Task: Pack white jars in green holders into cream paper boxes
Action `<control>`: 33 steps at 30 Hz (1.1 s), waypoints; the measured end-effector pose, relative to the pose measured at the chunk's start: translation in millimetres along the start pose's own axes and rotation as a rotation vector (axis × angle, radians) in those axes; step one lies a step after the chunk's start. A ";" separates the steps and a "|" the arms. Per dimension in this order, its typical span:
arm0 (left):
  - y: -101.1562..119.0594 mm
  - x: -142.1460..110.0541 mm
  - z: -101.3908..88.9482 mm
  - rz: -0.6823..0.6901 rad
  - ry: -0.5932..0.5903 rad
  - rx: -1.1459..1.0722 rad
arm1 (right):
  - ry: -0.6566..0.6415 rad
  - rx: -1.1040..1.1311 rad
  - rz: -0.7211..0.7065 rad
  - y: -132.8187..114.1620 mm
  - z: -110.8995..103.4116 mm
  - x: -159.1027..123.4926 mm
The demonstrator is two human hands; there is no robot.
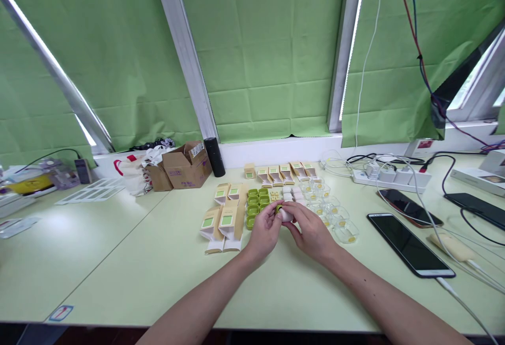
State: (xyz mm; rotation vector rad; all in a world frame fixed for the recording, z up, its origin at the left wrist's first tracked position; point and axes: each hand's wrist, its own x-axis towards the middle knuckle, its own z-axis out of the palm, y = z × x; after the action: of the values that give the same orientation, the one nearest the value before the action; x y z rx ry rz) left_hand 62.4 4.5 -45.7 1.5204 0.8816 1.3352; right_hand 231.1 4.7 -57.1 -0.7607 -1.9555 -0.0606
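Close together over the middle of the table, my left hand [265, 229] and my right hand [311, 228] are both closed on one small rounded white piece [286, 215] with a green part at its left end. My left fingers pinch the green end, and my right fingers wrap the white body; much of the piece is hidden. Beside my left hand stand several square green cups [252, 210] in rows. Behind the hands lie small pale yellow pieces [275, 196] and more white pieces [287, 196]. Clear plastic shells with yellow spots [346, 231] spread beside my right hand.
Opened beige cartons [232, 220] lie left of the green cups, with more beige cartons [276, 175] behind. A cardboard box [188, 166] and a black cylinder [214, 156] stand near the wall. On the right are a phone [410, 245], a power strip [392, 178] and loose cables.
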 end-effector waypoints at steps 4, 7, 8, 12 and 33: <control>0.0 1.5 4.0 0.005 0.044 -0.023 | 0.010 -0.014 -0.002 -2.9 -0.3 1.2; 0.0 1.5 7.3 0.014 0.067 -0.035 | 0.008 -0.018 -0.007 -4.3 -1.5 1.8; 0.0 1.3 8.3 0.016 0.073 -0.037 | 0.005 -0.018 -0.008 -4.4 -1.8 1.9; -0.5 0.8 10.7 0.027 0.084 -0.046 | -0.010 -0.020 -0.018 -4.3 -2.5 1.7; -4.9 0.5 3.4 0.009 -0.030 -0.105 | 0.025 -0.008 -0.024 1.7 2.8 -3.0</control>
State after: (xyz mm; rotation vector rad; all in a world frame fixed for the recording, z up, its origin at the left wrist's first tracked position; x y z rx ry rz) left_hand 66.1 6.1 -50.2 1.4619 0.7746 1.3410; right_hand 230.8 5.7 -61.5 -0.7387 -1.9423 -0.0921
